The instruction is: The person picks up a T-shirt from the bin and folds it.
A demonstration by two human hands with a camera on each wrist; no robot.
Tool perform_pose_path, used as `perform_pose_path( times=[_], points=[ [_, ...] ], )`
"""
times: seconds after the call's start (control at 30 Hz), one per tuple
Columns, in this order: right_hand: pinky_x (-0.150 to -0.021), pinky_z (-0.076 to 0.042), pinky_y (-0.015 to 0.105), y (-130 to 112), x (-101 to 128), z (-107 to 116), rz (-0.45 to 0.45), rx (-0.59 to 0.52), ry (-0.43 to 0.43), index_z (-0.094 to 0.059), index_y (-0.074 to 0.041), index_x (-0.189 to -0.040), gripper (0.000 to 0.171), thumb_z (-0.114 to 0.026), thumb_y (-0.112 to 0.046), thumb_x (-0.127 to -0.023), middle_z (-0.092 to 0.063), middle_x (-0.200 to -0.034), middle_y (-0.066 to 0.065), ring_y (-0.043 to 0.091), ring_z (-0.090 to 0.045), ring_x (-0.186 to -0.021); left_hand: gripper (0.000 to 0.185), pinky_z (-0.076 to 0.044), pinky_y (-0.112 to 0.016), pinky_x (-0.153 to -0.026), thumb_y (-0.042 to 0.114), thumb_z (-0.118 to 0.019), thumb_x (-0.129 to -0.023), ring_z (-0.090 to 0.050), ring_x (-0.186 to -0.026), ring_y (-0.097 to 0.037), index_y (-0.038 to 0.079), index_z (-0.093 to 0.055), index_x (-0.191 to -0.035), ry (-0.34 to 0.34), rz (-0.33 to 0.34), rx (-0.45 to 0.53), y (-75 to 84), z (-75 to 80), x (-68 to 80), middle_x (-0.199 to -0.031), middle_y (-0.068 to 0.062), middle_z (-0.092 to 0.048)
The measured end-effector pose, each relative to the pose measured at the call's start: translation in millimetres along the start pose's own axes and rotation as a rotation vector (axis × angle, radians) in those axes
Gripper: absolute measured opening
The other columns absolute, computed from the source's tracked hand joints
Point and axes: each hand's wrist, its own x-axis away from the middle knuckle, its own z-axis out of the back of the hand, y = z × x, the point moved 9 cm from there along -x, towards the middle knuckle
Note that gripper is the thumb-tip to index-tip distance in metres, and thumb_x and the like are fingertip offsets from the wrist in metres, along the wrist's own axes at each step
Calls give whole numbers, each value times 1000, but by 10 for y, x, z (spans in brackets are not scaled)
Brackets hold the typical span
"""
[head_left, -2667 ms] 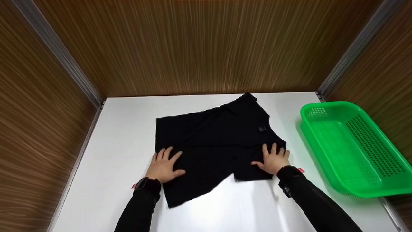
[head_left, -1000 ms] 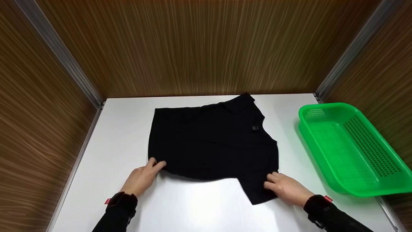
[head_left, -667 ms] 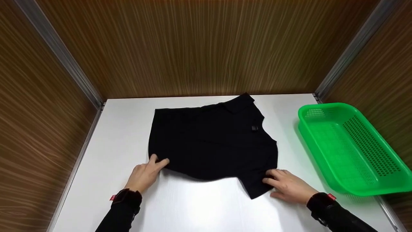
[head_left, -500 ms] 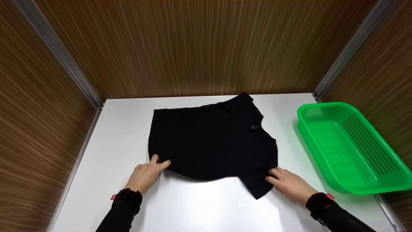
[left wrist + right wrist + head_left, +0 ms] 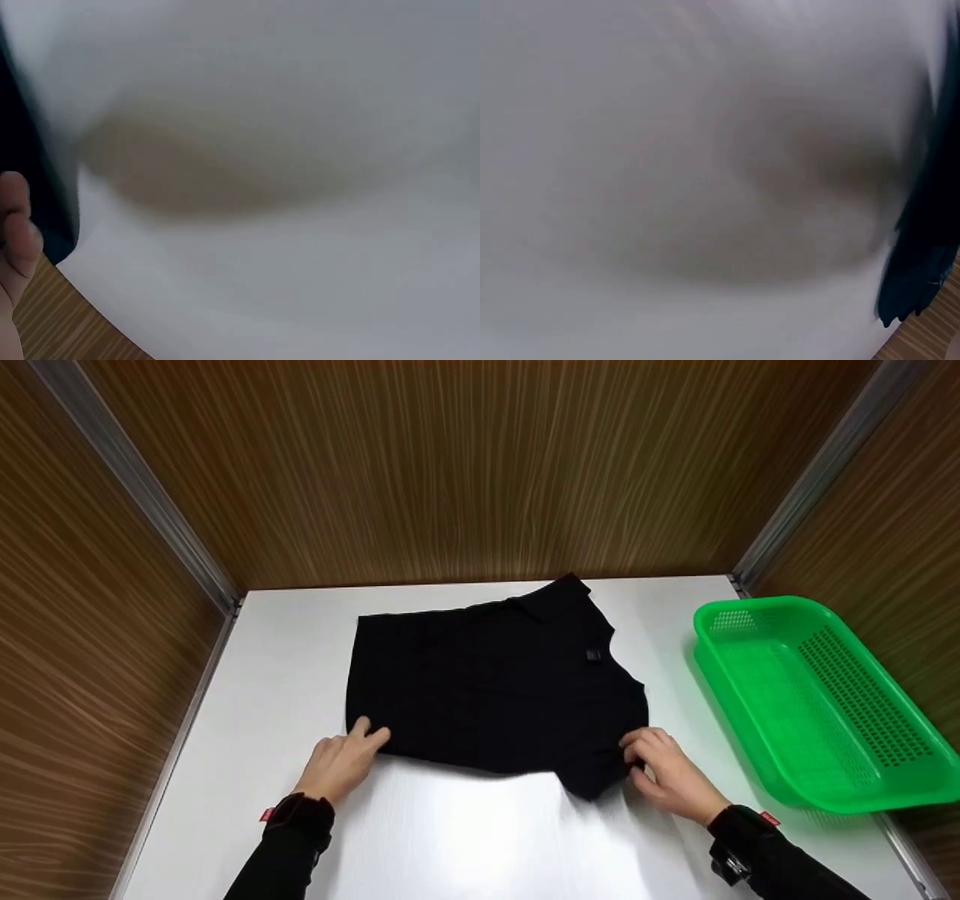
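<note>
A black short-sleeved T-shirt (image 5: 487,682) lies spread on the white table, its neckline and small label facing right. My left hand (image 5: 337,765) pinches the near corner of its hem. At the near sleeve, my right hand (image 5: 667,772) grips the fabric with curled fingers, and the sleeve end is bunched and partly raised. The far sleeve lies folded back over the shirt. In the left wrist view, fingertips (image 5: 21,236) lie against the dark cloth at the left edge. The right wrist view catches only hanging dark fabric (image 5: 930,232); the right fingers are largely out of that view.
A green plastic basket (image 5: 787,712) with perforated sides stands at the right of the table (image 5: 465,840). Wood-grain panels (image 5: 480,472) enclose the back and both sides, with metal strips at the corners.
Both hands, earlier spread flat on the shirt, now hold its near edge. Over the last half second, my right hand moved slightly away from me, drawing the near sleeve up; the left stayed nearly still.
</note>
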Motion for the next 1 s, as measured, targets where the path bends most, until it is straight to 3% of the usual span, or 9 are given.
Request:
perform_pose_path(
  times=[0.1, 0.2, 0.33, 0.5, 0.6, 0.73, 0.8, 0.9, 1.0],
  points=[
    [-75, -47, 18, 29, -82, 91, -95, -111, 63, -59, -6, -96, 33, -63, 19, -74, -67, -98, 3, 9, -60, -87, 19, -33, -28, -44, 4, -65, -96, -35, -49, -10, 11, -48, -101, 33, 35, 28, -28, 16, -17, -89, -2, -43],
    [-67, -47, 20, 62, -139, 123, -163, -93, 78, -57, -5, -100, 36, -62, 22, -75, -64, -94, -1, 4, -56, -78, 26, -37, -27, -44, 7, -72, -93, -38, -51, -8, 9, -47, -100, 80, 38, 43, -29, 36, -29, -90, -2, -42],
    [-69, -51, 27, 55, -173, 87, -178, 7, 20, -55, -4, -104, 37, -63, 20, -77, -61, -98, 1, 8, -58, -83, 25, -39, -28, -45, 9, -72, -95, -40, -51, -10, 8, -48, -102, 95, 58, 61, -34, 48, -50, -90, -3, -47],
    [-70, -54, 27, 21, -170, 101, -148, 31, 7, -55, -5, -103, 39, -69, 21, -77, -64, -97, 2, 12, -65, -86, 22, -48, -35, -54, 12, -63, -101, -58, -62, -18, 9, -56, -121, 74, 131, 172, -65, 95, -90, -106, -6, -65],
    [-73, -52, 19, 17, -193, 208, -122, -39, 66, -61, -5, -101, 39, -72, 22, -76, -68, -96, 1, 12, -67, -87, 24, -53, -36, -60, 7, -66, -98, -65, -73, -21, 9, -61, -122, 102, 98, 226, -47, 163, -92, -109, -6, -67],
    [-79, -48, 10, 39, -242, 407, -112, -134, 130, -71, -4, -101, 38, -71, 24, -76, -73, -99, 2, 7, -68, -92, 31, -56, -31, -63, -10, -72, -86, -67, -76, -19, 7, -66, -111, 166, -29, 248, 11, 278, -57, -102, -3, -65],
    [-79, -47, 7, 67, -258, 516, -141, -147, 147, -75, -6, -103, 40, -70, 23, -77, -75, -100, 2, 0, -67, -94, 32, -56, -29, -66, -13, -74, -83, -68, -79, -18, 7, -69, -107, 193, -60, 262, 10, 324, -39, -101, -2, -65],
    [-80, -47, 6, 112, -271, 662, -211, -166, 149, -78, -8, -105, 39, -69, 21, -81, -77, -101, 4, -6, -65, -97, 24, -57, -31, -69, -8, -75, -85, -69, -83, -17, 9, -72, -102, 210, -44, 309, -36, 367, -28, -99, 1, -67],
    [-79, -49, 9, 144, -276, 769, -310, -266, 129, -78, -7, -108, 32, -67, 15, -88, -77, -103, 4, -6, -67, -95, 16, -58, -35, -74, -2, -74, -90, -71, -88, -17, 9, -75, -101, 182, 25, 406, -121, 379, -31, -98, 2, -70]
  ],
)
